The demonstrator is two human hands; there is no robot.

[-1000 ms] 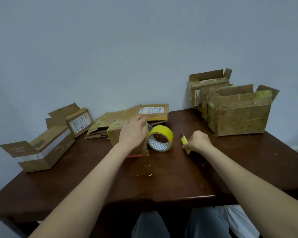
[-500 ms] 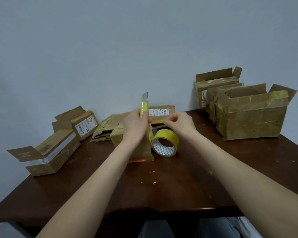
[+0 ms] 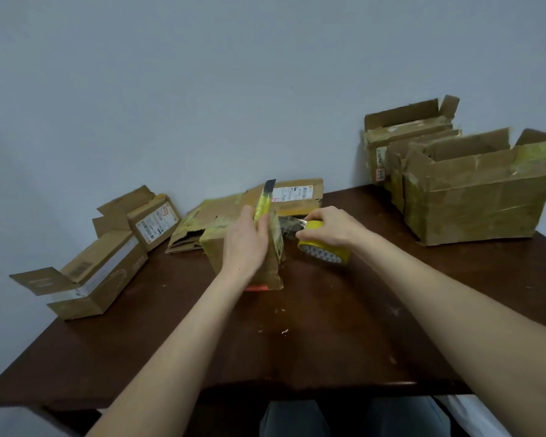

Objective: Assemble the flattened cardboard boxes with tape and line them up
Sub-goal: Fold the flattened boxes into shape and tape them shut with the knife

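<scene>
a: brown cardboard all over. centre item?
b: small box [image 3: 213, 247] standing upright mid worktop [image 3: 297, 357], red strip at its foot. left hand [image 3: 248, 244] is in front of its upper near face; contact unclear.
a: left grip?
b: clamped on a yellow utility knife [image 3: 262, 206], fingers round the handle, grey blade pointing up past the box top.
a: right?
b: right hand [image 3: 331, 230] comes over the top of the yellow tape roll [image 3: 325, 253], grip closed round its rim. roll is tilted, just right of the small box. cannot tell if it touches the worktop.
a: tape pulled out?
b: shiny strip [image 3: 292, 223] runs from the roll toward the small box; its far end is blurred.
a: behind?
b: flattened cardboard [image 3: 199, 216] piled by the wall, top sheet has a white label.
a: sides?
b: far left, long open box [image 3: 92, 279] lying flaps out, labelled box [image 3: 153, 223] just behind it. far right, big open box [image 3: 476, 200] with yellowish tape patches, middle box [image 3: 395, 171] tight behind it, rear box [image 3: 404, 127] nearest the wall.
a: else?
b: pale scraps [image 3: 284, 332] on the dark wood near the front.
</scene>
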